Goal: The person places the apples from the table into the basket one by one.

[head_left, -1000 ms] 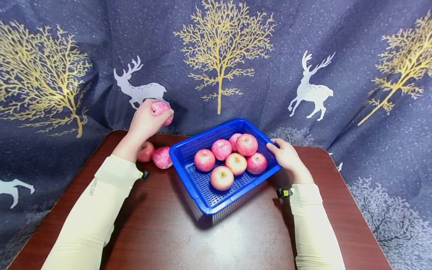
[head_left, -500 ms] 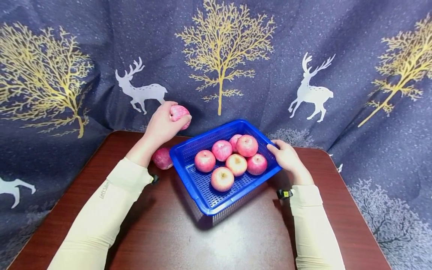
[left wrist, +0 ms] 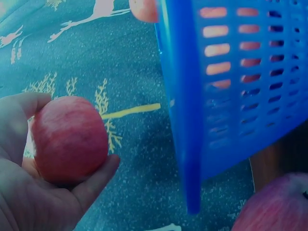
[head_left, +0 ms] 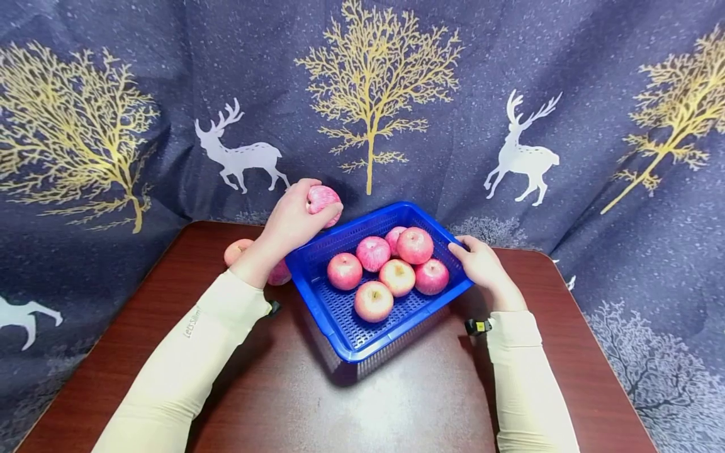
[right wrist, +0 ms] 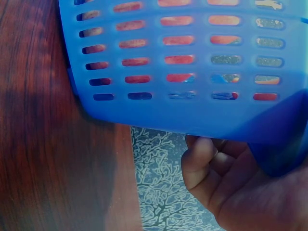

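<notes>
My left hand holds a red-pink apple just above the far left rim of a blue plastic basket. In the left wrist view, thumb and fingers curl round that apple, close beside the basket's perforated wall. My right hand grips the basket's right rim, thumb on top; seen from the right wrist, the fingers bend at the basket's edge. Several red and yellowish apples lie inside the basket, among them a paler one nearest the front.
Left of the basket, two more apples rest on the brown table: a pale red one and a pinker one, both partly hidden by my left forearm. Behind the table hangs a dark blue cloth printed with trees and deer.
My left hand has moved right with its apple, from above the loose apples at the left to the basket's far left rim. The right hand and the basket have stayed in place.
</notes>
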